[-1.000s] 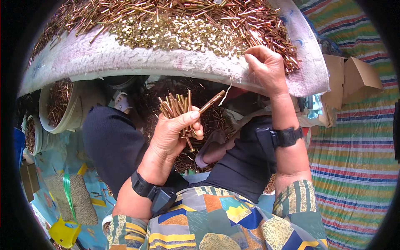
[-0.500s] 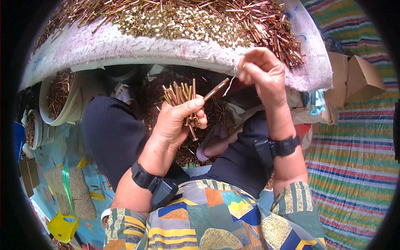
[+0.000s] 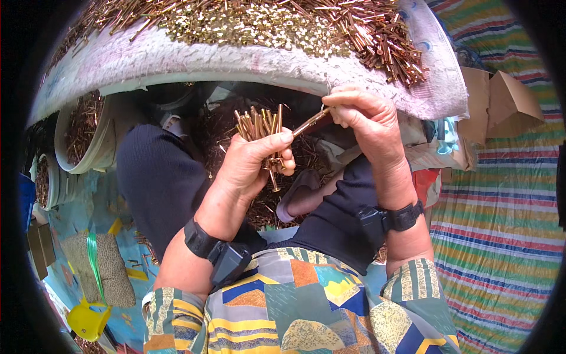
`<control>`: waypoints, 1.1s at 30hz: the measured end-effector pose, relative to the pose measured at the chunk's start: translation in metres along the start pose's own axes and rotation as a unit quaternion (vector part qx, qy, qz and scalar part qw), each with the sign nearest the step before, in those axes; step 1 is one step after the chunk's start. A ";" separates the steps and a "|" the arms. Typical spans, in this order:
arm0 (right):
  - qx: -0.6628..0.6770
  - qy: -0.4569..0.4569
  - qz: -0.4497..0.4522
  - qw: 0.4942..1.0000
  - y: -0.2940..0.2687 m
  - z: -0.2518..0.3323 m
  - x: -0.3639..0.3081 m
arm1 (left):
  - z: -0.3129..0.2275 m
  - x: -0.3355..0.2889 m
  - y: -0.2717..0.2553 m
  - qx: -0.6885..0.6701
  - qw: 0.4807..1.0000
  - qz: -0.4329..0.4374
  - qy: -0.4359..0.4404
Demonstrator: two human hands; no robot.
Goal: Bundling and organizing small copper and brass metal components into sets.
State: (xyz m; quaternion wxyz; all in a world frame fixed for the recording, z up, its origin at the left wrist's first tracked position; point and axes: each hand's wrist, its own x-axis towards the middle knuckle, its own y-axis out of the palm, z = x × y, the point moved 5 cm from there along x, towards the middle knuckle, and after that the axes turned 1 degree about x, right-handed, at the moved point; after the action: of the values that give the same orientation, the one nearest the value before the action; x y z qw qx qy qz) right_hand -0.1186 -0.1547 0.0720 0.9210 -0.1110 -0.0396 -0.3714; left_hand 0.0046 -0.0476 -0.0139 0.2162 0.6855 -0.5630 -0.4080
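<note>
My left hand (image 3: 253, 159) is closed around a bunch of long brass-coloured bolts (image 3: 259, 123), most pointing up, with several flat heads showing below the fingers. Between its thumb and forefinger, a single bolt (image 3: 309, 123) sticks out to the upper right. My right hand (image 3: 362, 115) pinches the far tip of that bolt; whether a small part sits between those fingers is hidden. Just beyond the hands, a heap of small brass-coloured nuts or rings (image 3: 247, 28) lies on a white cloth-covered work surface (image 3: 194, 62).
More bolts (image 3: 386, 44) are piled around the small parts. White buckets (image 3: 97, 141) of bolts stand at the left, and loose bolts lie between my knees. An open cardboard box (image 3: 510, 106) rests on striped sheeting (image 3: 501, 218) at right. A yellow scoop-like object (image 3: 88, 320) lies lower left.
My right hand has come down and left, and its fingers now close on the single bolt's tip. The white thread that hung beside the tip no longer shows there. My left hand keeps its bunch.
</note>
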 end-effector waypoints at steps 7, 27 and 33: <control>-0.054 -0.001 0.046 0.998 0.009 0.009 0.004 | -0.001 -0.002 -0.003 0.012 1.000 -0.011 -0.012; -0.308 -0.012 0.032 0.951 -0.002 -0.006 -0.016 | 0.004 -0.003 0.001 0.065 0.997 0.012 -0.028; -0.188 -0.154 -0.127 0.962 -0.002 0.002 -0.016 | 0.006 -0.002 0.000 0.085 0.996 0.006 -0.034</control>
State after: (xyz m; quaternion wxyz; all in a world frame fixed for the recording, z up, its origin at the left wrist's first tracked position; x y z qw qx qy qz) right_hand -0.1317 -0.1444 0.0718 0.8114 -0.3321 -0.1243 -0.4646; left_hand -0.0007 -0.0449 -0.0165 0.1408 0.6837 -0.6068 -0.3803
